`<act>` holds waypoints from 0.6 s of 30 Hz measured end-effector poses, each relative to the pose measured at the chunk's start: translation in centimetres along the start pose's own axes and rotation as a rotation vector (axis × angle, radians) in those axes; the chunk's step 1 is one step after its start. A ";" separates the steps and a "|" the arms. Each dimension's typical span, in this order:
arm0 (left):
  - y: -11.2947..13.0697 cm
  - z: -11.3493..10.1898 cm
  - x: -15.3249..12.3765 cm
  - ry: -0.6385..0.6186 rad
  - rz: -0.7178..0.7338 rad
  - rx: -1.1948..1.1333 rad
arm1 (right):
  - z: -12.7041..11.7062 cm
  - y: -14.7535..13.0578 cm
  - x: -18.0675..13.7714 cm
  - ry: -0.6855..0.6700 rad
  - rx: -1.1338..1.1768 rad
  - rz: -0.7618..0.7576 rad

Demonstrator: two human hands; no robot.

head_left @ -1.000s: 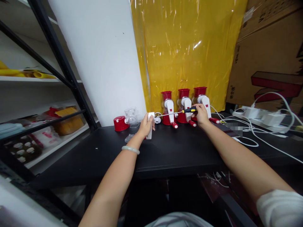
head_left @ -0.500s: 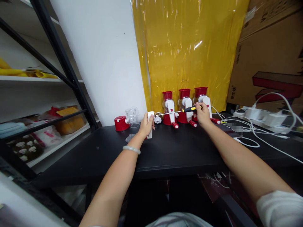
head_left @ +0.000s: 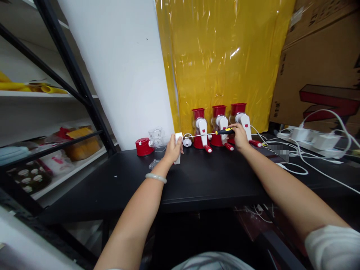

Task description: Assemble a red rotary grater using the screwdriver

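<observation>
My left hand (head_left: 173, 149) is closed around a white crank handle (head_left: 178, 157), held upright above the black tabletop. In my right hand (head_left: 240, 135) is a screwdriver (head_left: 224, 131) with a black and yellow grip. Its long shaft points left and its tip meets or nearly meets the white crank handle; the exact contact is too small to tell. Behind the shaft lies a round white part (head_left: 187, 141). Three red and white rotary graters, a left one (head_left: 198, 129), a middle one (head_left: 219, 127) and a right one (head_left: 239, 119), stand behind the screwdriver.
A red grater base (head_left: 144, 147), a clear plastic housing (head_left: 156, 135) and a clear ring (head_left: 154, 164) lie left of my hand. White cables (head_left: 298, 152) and a power strip (head_left: 315, 142) are at the right, before a cardboard box (head_left: 317, 63). A shelf rack (head_left: 84, 97) stands left.
The fingers of my right hand have shifted slightly on the screwdriver's grip. My left hand and the white crank handle stay nearly in place.
</observation>
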State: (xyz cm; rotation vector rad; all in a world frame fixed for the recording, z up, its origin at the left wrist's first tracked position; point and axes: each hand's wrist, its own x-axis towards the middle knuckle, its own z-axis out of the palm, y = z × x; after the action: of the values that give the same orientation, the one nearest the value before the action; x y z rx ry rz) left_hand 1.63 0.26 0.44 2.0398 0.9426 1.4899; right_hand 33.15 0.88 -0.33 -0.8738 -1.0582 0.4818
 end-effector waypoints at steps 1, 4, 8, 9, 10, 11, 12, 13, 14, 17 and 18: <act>0.0 0.0 0.0 -0.004 0.003 0.008 | 0.0 0.1 0.1 0.004 0.004 0.009; 0.0 0.0 0.0 -0.004 0.018 0.013 | 0.0 0.3 0.3 0.002 0.029 0.030; 0.1 0.0 0.1 0.010 0.026 0.016 | -0.1 0.5 0.4 -0.016 0.049 0.037; 0.1 0.0 0.1 0.010 0.017 0.024 | -0.1 0.6 0.4 -0.019 0.045 0.035; 0.1 0.0 0.1 0.006 0.007 0.033 | -0.1 0.6 0.4 -0.019 0.039 0.033; 0.1 0.0 0.0 0.001 -0.001 0.042 | -0.1 0.6 0.4 -0.017 0.032 0.031; 0.1 0.0 0.0 -0.005 -0.004 0.050 | -0.1 0.6 0.4 -0.010 0.026 0.027; 0.1 -0.1 0.0 -0.012 -0.002 0.058 | -0.1 0.6 0.4 0.000 0.020 0.023; 0.1 -0.1 0.0 -0.017 0.004 0.066 | -0.1 0.6 0.4 0.012 0.012 0.017; 0.0 -0.1 0.0 -0.019 0.026 0.093 | 0.0 0.6 0.4 0.040 -0.017 -0.009; 0.0 -0.1 0.0 -0.016 0.028 0.099 | 0.1 0.6 0.3 0.044 -0.024 -0.013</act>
State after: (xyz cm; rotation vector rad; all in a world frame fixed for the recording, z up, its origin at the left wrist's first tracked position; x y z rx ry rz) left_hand 1.56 0.25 0.44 2.1395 1.0033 1.4666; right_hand 33.29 1.49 -0.60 -0.8944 -1.0304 0.4378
